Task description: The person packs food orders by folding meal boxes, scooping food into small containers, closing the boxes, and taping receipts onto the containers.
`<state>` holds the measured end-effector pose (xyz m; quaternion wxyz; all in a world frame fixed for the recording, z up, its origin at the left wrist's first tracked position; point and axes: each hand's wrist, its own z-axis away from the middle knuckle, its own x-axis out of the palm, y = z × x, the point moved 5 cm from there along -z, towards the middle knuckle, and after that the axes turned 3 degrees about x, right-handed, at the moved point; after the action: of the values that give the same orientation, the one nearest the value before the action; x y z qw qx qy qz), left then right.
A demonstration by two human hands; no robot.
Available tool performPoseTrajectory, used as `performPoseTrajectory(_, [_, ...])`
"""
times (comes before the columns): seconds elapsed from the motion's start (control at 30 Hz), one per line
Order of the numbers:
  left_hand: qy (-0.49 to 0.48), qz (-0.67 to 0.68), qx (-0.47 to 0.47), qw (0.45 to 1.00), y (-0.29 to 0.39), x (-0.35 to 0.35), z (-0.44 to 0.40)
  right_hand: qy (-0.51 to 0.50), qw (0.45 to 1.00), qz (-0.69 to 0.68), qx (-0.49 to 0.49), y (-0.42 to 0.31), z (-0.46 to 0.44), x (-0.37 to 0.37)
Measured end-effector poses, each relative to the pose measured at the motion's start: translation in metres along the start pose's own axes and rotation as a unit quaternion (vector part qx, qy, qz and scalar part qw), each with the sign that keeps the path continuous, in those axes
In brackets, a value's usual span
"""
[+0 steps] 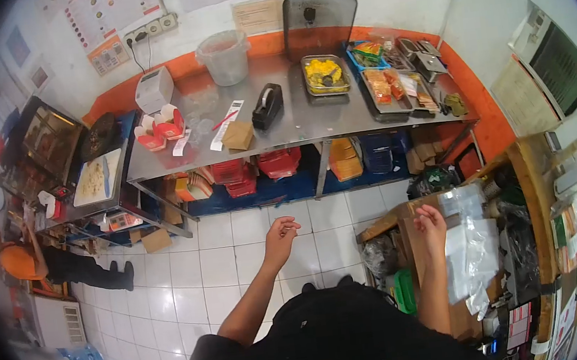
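My left hand hangs in the air over the white floor tiles, in front of the steel table. Its fingers are loosely bent and apart, with nothing visible in them. Level with it on the right, my right hand is raised beside clear plastic packaging on a cardboard box; its fingers are half curled and spread, and I see no object in them. On the table lie a brown paper packet, a black tape dispenser, a red pen on a paper slip, and red-and-white food boxes.
A metal tray of yellow food, packaged food and a white bucket stand on the table. Red folded cartons fill the shelf below. At far left, a person in an orange cap stands near a cutting board.
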<state>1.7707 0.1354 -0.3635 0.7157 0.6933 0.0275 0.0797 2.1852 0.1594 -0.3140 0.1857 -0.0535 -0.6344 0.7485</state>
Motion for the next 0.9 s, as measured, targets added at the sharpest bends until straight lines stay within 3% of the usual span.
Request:
performPoseTrajectory(0.13, [0.027,-0.024,-0.01,0.999,-0.018,-0.027,-0.026,-0.042,0.997,0.063,0.004,0.019,-0.092,0.069])
performPoseTrajectory(0.33, [-0.018,-0.016,-0.087,0.996,-0.041,-0.031,-0.113,-0.088,0.982,0.158,-0.048,0.048,-0.27,0.2])
performPoseTrajectory(0.4, [-0.022,-0.016,-0.094,0.995,-0.031,-0.03,-0.165,-0.089,0.92,0.309,-0.225,0.058,-0.364,0.247])
performPoseTrajectory(0.47, [-0.028,-0.092,-0.085,0.992,-0.023,-0.031,-0.225,-0.061,0.848,0.35,-0.393,0.048,-0.446,0.304])
performPoseTrajectory(0.53, [-0.044,-0.112,-0.083,0.989,-0.015,-0.019,-0.314,-0.043,0.798,0.44,-0.41,0.039,-0.558,0.376])
performPoseTrajectory(0.6, [-0.059,-0.131,-0.077,0.987,-0.004,-0.011,-0.375,-0.075,0.738,0.545,-0.391,0.034,-0.605,0.41])
performPoseTrajectory(0.63, [-0.061,-0.11,-0.088,0.988,0.0,-0.004,-0.399,-0.078,0.741,0.548,-0.38,0.034,-0.62,0.416])
performPoseTrajectory(0.7, [-0.058,-0.083,-0.108,0.989,0.005,0.01,-0.443,-0.196,0.621,0.65,-0.392,0.042,-0.637,0.438])
performPoseTrajectory(0.73, [-0.071,-0.109,-0.07,0.989,0.013,0.017,-0.464,-0.205,0.62,0.651,-0.387,0.033,-0.64,0.447])
performPoseTrajectory(0.8, [-0.083,-0.131,-0.04,0.987,0.015,0.03,-0.503,-0.296,0.509,0.742,-0.32,0.023,-0.639,0.46])
performPoseTrajectory(0.9, [-0.085,-0.119,-0.046,0.988,-0.001,0.05,-0.555,-0.37,0.551,0.69,-0.291,0.005,-0.637,0.465])
